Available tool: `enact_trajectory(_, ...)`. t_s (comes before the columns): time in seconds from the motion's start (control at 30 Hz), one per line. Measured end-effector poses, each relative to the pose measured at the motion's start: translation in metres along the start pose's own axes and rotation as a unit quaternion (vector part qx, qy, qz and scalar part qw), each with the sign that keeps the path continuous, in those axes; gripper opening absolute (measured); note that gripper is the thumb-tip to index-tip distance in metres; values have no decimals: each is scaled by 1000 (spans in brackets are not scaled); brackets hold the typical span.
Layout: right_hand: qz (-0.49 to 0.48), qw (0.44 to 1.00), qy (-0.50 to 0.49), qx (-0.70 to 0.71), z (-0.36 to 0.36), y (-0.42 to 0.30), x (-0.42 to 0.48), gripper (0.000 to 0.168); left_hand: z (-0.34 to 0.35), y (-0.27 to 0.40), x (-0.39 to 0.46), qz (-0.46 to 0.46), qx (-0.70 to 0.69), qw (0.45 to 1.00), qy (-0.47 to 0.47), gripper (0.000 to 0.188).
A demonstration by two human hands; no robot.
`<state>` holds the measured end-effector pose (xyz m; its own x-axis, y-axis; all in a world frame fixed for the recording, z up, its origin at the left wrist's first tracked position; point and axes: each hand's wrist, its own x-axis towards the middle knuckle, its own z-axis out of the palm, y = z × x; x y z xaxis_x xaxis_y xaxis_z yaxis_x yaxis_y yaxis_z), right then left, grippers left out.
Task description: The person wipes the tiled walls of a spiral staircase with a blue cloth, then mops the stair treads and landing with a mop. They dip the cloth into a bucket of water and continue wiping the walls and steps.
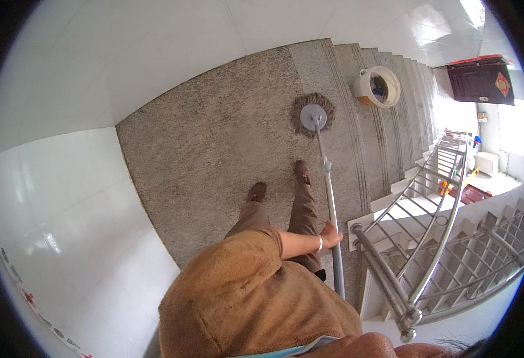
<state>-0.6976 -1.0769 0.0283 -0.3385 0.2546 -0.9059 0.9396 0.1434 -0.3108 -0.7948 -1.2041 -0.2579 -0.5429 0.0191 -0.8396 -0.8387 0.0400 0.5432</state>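
My left hand (331, 235), with a white band at the wrist, grips the handle (329, 188) of a round-headed mop. The mop's grey disc (313, 117), ringed by brownish strands, rests on the speckled stair landing (199, 134) ahead of my feet. Behind my tan top, the upper end of the handle drops out of sight. My right hand is out of view. Beyond the mop head, a pale plastic bucket (364, 91) stands on the stairs, with something dark inside that I cannot make out.
Grey steps (389, 116) descend to the right from the landing. A metal railing (438, 228) borders the stairwell at my right. White tiled walls (65, 188) enclose the landing at the left and far side. A dark door (479, 83) stands beyond the stairs.
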Motion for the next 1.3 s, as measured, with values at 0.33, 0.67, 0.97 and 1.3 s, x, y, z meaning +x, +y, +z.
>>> enact_trajectory(0.33,-111,917,-151,-353,45,24,-1,55,-145,-44,-42,-6,-102,990,93,45)
enact_trajectory(0.67,-350,784,-203,-470,158,-53,91,55,-269,-99,56,-90,-249,939,218,36)
enact_trajectory(0.97,-270,857,-143,-415,-14,49,103,54,-81,-102,13,-129,-185,966,125,43)
enact_trajectory(1.3,269,936,65,218,-222,307,-24,47,238,-194,-166,-201,73,969,-125,62)
